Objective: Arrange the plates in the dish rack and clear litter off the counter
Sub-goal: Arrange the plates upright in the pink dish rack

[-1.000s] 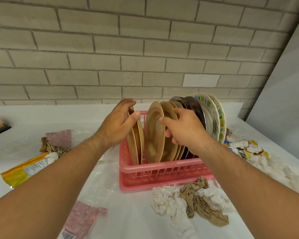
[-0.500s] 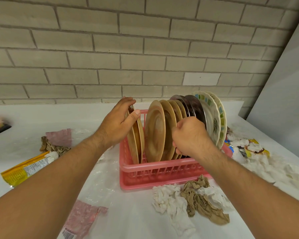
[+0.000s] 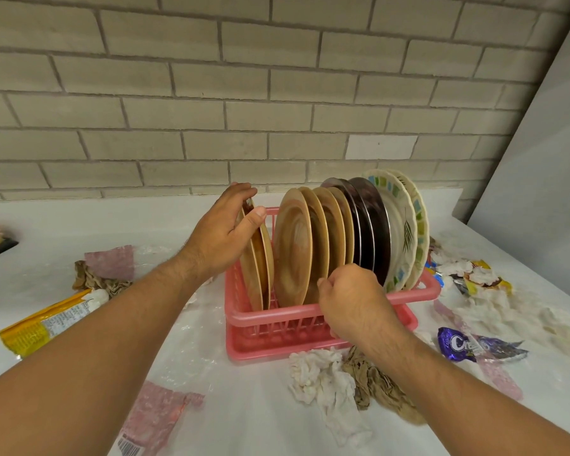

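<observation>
Left hand (image 3: 222,236) gripping glossy tan plates (image 3: 264,255), right hand (image 3: 352,297) curled against round wood-grain plates (image 3: 293,245), grasp unclear, pink slatted rack (image 3: 277,320)

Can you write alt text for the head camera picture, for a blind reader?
A person's left hand grips the leftmost tan plates standing in a pink dish rack, while the right hand curls against the middle tan plates. Crumpled tissues and wrappers litter the white counter.

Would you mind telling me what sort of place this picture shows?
Probably a kitchen, home or shared: a pink dish rack full of upright plates stands on a white counter backed by a grey brick wall, with snack wrappers and crumpled tissues scattered round it.
</observation>
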### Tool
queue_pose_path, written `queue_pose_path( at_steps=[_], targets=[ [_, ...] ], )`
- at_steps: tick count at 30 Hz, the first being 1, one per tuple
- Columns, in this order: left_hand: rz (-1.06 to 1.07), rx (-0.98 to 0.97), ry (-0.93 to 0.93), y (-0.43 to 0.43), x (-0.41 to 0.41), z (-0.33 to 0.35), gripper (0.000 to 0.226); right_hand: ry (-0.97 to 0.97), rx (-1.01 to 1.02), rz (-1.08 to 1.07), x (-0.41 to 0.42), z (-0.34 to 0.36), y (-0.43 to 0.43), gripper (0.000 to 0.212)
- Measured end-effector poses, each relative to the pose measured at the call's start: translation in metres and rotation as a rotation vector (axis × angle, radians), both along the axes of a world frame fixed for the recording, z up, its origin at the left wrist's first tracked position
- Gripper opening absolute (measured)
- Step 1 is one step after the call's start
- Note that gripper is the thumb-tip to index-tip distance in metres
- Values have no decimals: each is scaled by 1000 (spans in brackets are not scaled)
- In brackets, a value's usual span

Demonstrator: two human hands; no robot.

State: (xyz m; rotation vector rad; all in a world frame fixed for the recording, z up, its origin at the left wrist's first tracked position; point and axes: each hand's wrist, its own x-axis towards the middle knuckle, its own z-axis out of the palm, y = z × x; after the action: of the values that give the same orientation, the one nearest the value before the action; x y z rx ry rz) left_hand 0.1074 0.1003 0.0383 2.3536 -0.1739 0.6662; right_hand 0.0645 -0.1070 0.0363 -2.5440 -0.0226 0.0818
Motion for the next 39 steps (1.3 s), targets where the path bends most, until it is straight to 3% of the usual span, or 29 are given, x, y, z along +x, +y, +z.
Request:
queue_pose_path(
  at_steps=[15, 22, 26, 31, 35, 39],
  targets=[
    [0, 18, -15, 4, 4, -4, 50, 21, 3, 29, 0, 4, -4, 28],
    [-3, 9, 3, 2, 2, -2, 49, 122, 80, 103, 1, 23, -14, 22],
    [1, 20, 15, 3, 2, -2, 50, -12, 110, 190, 1, 34, -10, 28],
    [-29, -1, 11, 6, 5, -3, 47, -171, 265, 309, 6, 44, 15, 15],
    [-57, -27, 41, 11, 4, -1, 43, -166, 171, 362, 12, 43, 42, 19],
    [-91, -79, 102, 12, 2, 5, 42, -167, -55, 385, 17, 46, 60, 19]
  ],
)
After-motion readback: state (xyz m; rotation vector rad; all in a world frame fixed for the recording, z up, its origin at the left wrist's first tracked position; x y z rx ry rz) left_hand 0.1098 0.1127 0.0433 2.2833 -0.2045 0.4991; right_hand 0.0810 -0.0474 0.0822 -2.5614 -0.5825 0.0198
